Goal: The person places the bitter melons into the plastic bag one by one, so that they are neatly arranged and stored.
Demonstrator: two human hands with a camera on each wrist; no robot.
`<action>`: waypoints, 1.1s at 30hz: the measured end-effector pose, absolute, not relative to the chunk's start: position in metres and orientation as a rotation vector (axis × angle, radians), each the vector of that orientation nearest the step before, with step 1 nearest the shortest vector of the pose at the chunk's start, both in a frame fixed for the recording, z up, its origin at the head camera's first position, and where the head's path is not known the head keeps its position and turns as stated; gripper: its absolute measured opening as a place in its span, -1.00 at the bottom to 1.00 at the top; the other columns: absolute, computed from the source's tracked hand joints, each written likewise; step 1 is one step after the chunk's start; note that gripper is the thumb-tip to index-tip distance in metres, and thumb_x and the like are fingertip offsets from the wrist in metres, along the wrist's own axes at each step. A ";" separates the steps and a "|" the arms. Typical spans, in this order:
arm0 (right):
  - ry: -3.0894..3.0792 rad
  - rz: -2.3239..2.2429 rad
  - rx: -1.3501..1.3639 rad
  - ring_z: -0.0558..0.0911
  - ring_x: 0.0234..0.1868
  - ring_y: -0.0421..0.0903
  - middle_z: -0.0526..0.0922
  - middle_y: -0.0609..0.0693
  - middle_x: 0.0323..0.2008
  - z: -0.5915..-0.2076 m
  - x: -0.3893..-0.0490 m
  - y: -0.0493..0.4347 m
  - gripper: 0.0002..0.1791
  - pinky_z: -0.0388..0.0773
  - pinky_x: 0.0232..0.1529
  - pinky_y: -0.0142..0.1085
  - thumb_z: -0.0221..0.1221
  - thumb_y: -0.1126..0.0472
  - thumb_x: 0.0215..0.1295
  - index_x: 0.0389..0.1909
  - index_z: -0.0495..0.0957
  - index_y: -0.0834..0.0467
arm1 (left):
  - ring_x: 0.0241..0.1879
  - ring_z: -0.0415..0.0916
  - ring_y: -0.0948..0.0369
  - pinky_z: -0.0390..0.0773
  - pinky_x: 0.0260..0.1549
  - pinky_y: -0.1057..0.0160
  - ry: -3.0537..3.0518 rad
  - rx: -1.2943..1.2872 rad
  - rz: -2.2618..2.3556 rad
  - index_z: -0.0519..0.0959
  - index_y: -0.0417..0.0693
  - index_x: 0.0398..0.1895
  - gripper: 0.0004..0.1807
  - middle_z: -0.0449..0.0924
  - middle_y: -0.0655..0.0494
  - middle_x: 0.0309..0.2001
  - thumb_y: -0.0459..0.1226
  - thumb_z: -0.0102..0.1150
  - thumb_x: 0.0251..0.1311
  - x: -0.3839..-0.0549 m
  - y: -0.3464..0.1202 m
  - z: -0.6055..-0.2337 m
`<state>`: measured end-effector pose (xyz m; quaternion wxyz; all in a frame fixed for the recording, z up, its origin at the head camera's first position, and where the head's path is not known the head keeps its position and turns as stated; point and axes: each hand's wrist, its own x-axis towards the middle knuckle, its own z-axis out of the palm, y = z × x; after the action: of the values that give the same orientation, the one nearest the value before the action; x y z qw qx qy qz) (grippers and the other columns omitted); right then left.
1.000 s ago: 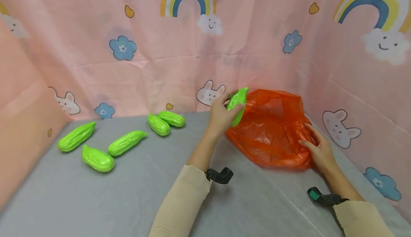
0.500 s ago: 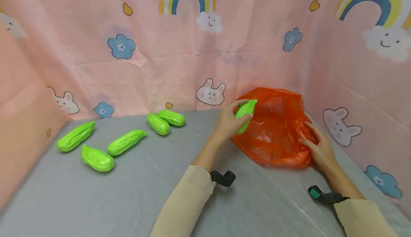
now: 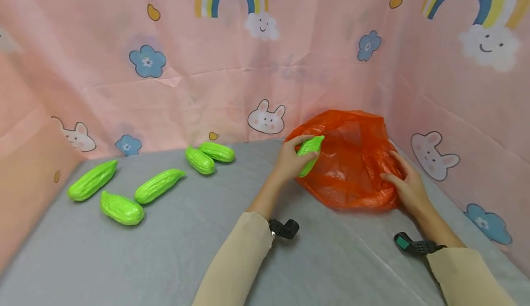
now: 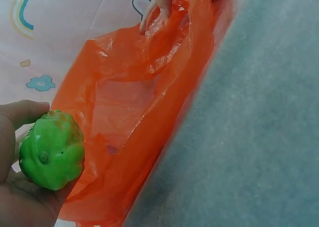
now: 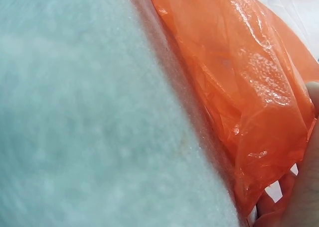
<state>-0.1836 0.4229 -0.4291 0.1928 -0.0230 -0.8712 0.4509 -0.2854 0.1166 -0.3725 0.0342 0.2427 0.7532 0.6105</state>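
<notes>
In the head view my left hand (image 3: 289, 162) grips a bright green bitter melon (image 3: 309, 155), pointed end up, between thumb and fingers. It is held in front of the open mouth of an orange plastic bag (image 3: 352, 172). My right hand (image 3: 409, 187) holds the bag's right side, with the thumb on the near face and the fingers partly behind the plastic. From the left wrist, the knobbly blunt end of the melon (image 4: 52, 155) faces the camera beside the bag (image 4: 124, 102). The right wrist view has crumpled orange plastic (image 5: 269, 112) at the fingers.
On the grey table (image 3: 174, 255) to the left lie several more bitter melons, including one at the far left (image 3: 93, 180), one at the front (image 3: 122, 208) and a touching pair (image 3: 200, 160) near the back. Pink printed cloth walls (image 3: 198, 80) enclose the back and sides.
My left hand has moved right and slightly down with the bitter melon, then back a little left as the whole view shifted. The right hand keeps its hold on the bag.
</notes>
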 end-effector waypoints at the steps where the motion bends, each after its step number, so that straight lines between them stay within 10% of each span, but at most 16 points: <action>1: -2.450 1.265 -0.065 0.24 0.14 -0.58 0.20 0.35 0.51 -0.429 -0.185 0.422 -0.26 0.20 0.04 -0.78 0.12 0.17 0.45 0.59 0.10 0.07 | -0.05 0.49 0.08 0.58 -0.23 0.36 2.307 0.738 1.885 0.57 0.01 0.29 -0.50 0.58 -0.03 0.14 -0.27 0.33 0.26 -0.286 0.116 -0.373; 33: -2.510 1.241 -0.076 0.24 0.10 -0.58 0.16 0.33 0.53 -0.428 -0.186 0.421 -0.25 0.26 -0.04 -0.78 0.07 0.15 0.48 0.62 0.03 0.02 | -0.10 0.49 0.20 0.49 -0.15 0.37 2.529 0.760 1.594 0.54 0.01 0.30 -0.50 0.63 0.04 0.09 -0.21 0.28 0.29 -0.294 0.111 -0.399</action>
<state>-0.1863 0.4207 -0.4284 0.1693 -0.0268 -0.8832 0.4365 -0.2941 0.1114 -0.3987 0.0288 0.2463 0.8195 0.5166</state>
